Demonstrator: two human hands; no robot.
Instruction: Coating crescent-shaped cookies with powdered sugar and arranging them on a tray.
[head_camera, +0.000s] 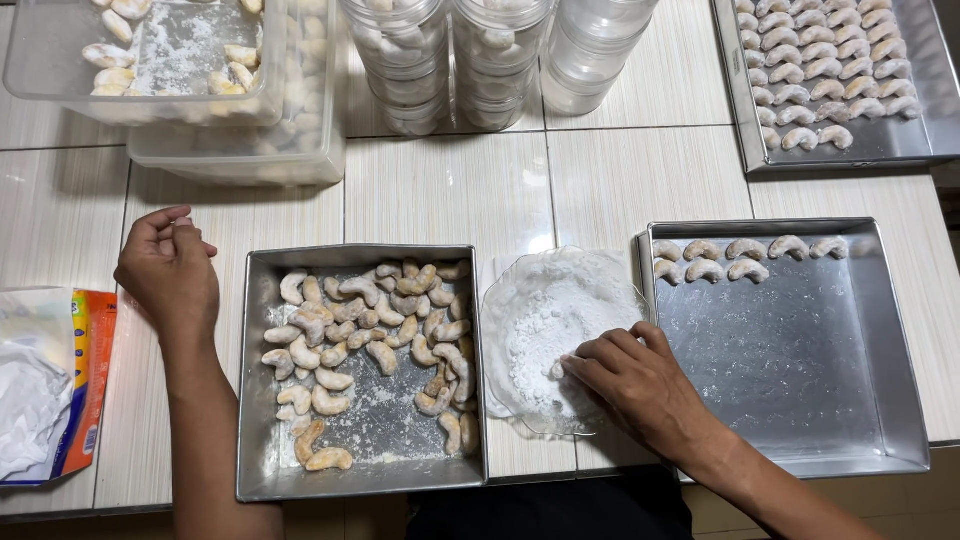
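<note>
My right hand (630, 380) rests in a clear glass plate (520, 410) of white powdered sugar (555, 310), fingertips pressed on a crescent cookie half hidden in the sugar. My left hand (168, 268) hovers over the tiled table left of a square metal pan (255, 470), fingers loosely curled with nothing visible in them. That pan holds a heap of bare crescent cookies (375, 335). Right of the plate, a second square metal pan (800, 400) carries several sugar-coated crescents (740, 255) lined up along its far edge.
A metal tray (745, 120) filled with rows of coated crescents sits at the far right. Clear round jars (490, 60) stand at the far middle, stacked clear plastic boxes (250, 150) at the far left. An opened orange and white bag (60, 380) lies at the left edge.
</note>
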